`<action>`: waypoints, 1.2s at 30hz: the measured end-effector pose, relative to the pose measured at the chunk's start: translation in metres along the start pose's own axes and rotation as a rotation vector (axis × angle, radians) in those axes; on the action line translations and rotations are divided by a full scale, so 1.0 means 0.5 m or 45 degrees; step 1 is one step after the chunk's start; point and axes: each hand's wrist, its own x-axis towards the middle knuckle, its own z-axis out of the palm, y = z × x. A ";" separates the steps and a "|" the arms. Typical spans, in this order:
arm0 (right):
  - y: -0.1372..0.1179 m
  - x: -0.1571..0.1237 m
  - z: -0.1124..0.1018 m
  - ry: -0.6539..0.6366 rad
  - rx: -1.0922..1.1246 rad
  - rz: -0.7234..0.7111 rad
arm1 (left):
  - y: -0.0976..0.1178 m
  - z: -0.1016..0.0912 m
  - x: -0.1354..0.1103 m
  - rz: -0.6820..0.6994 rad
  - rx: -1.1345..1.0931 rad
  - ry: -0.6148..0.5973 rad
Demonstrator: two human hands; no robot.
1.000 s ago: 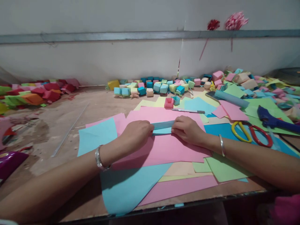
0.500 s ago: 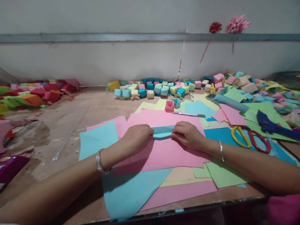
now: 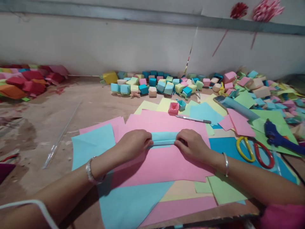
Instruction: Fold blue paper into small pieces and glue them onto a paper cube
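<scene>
A light blue paper strip (image 3: pixel 164 137) with lengthwise folds stretches between my two hands, over the large pink sheet (image 3: pixel 157 165). My left hand (image 3: pixel 137 142) pinches its left end, and my right hand (image 3: pixel 190 143) grips the right end between thumb and fingers. Both fingertips partly cover the strip's ends. Just beyond the strip lies a craft knife (image 3: pixel 193 119). Behind that sit a small open pink paper box (image 3: pixel 173 108) and a small blue paper piece (image 3: pixel 181 104).
Yellow-and-red-handled scissors (image 3: pixel 254 152) and a blue glue gun (image 3: pixel 281 136) lie at the right. Folded paper cubes (image 3: pixel 152 82) line the wall, with more paper shapes (image 3: pixel 30 81) at the left. A clear stick (image 3: pixel 62 135) rests on the left of the table.
The camera view has tilted and shifted, so the wall sits higher. The strip's raised near edge now lies flatter, with both hands still holding its ends.
</scene>
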 end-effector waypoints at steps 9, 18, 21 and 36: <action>-0.005 0.003 0.002 -0.047 -0.072 0.019 | 0.012 0.023 -0.014 -0.122 -0.019 0.057; 0.001 0.002 0.005 -0.051 -0.049 -0.007 | 0.003 0.061 -0.029 -0.043 0.170 0.232; 0.000 0.003 0.003 -0.064 -0.047 -0.007 | -0.002 0.064 -0.026 -0.030 0.146 0.214; -0.002 0.009 0.000 -0.074 -0.016 0.013 | -0.005 0.070 -0.028 -0.017 0.178 0.249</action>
